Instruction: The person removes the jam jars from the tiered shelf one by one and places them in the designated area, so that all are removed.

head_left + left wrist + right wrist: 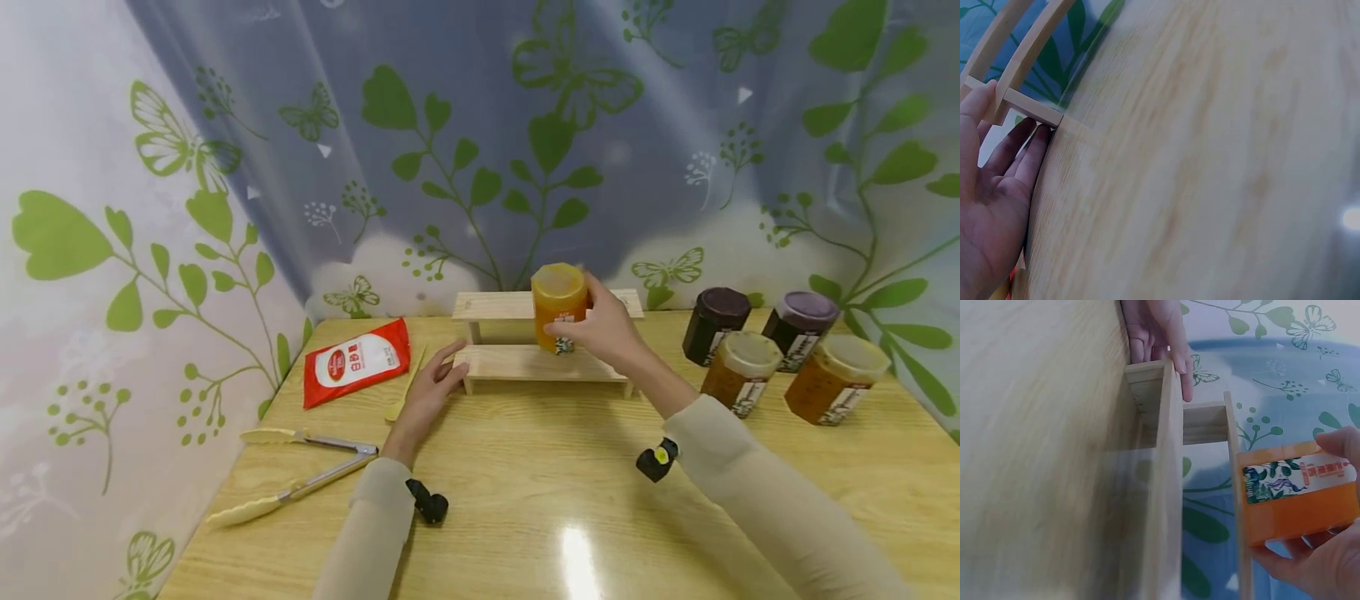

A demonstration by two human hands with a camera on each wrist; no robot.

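My right hand (603,329) grips an orange jar (558,310) with a yellowish lid, thumb on the label side and fingers round the far side. The jar is upright, its base close at the front edge of the upper board of a small two-tier wooden rack (525,363). In the right wrist view, the jar (1297,515) shows its printed label. My left hand (429,392) touches the left end of the rack's lower board. In the left wrist view, the fingers of this hand (997,200) reach the board's end and the leg beneath it, fairly straight.
At the right stand two dark purple jars (712,329) and two amber jars (832,383). On the left lie a red-and-white packet (356,364), a thin yellow utensil (397,407) partly behind my left hand, and spread tongs (330,475). A patterned curtain (465,208) hangs behind the rack.
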